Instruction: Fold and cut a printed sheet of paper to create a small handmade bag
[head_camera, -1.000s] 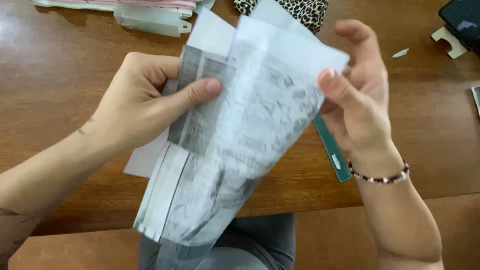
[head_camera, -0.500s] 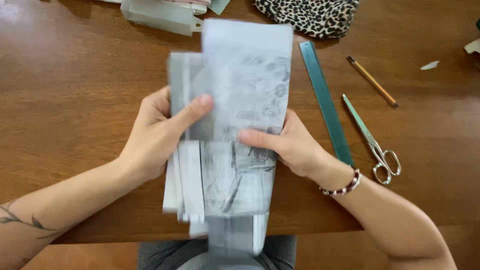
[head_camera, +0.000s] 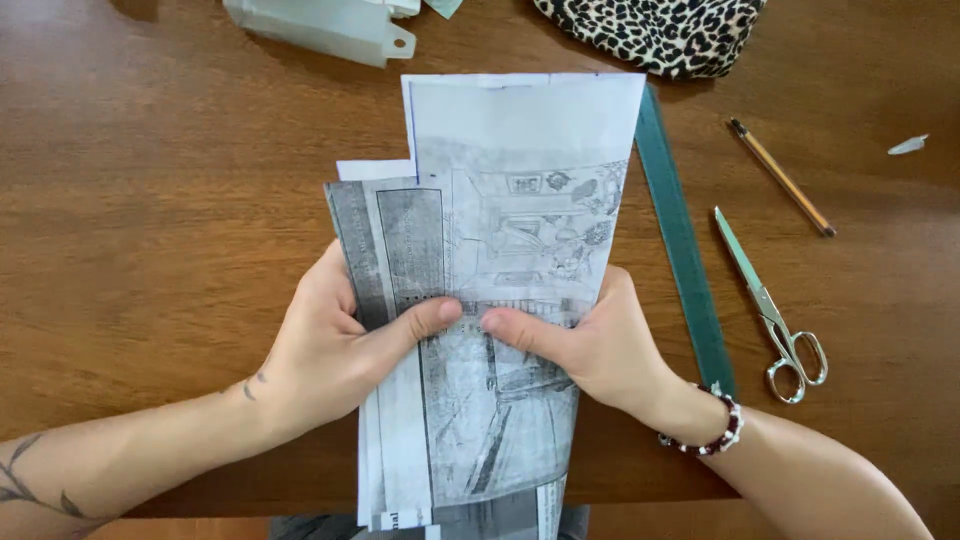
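the paper sheets (head_camera: 500, 300) hide most fingers; the leopard-print pouch (head_camera: 655, 35) is cut off at top.

Matt printed paper sheets (head_camera: 500, 300), thin and greyish. The surface (head_camera: 150, 200) is brown wood, smooth with a soft sheen. Shiny metal scissors (head_camera: 770, 300), a green plastic ruler (head_camera: 685, 250), leopard-print cloth (head_camera: 660, 30), a translucent plastic container (head_camera: 320, 25).

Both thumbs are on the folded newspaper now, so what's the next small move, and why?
Probably slide both thumbs apart along the fold to press it flat. The left hand and right hand pinch the folded newspaper at mid-length with thumbs nearly meeting, and the layers look loose and uneven at the left edge.
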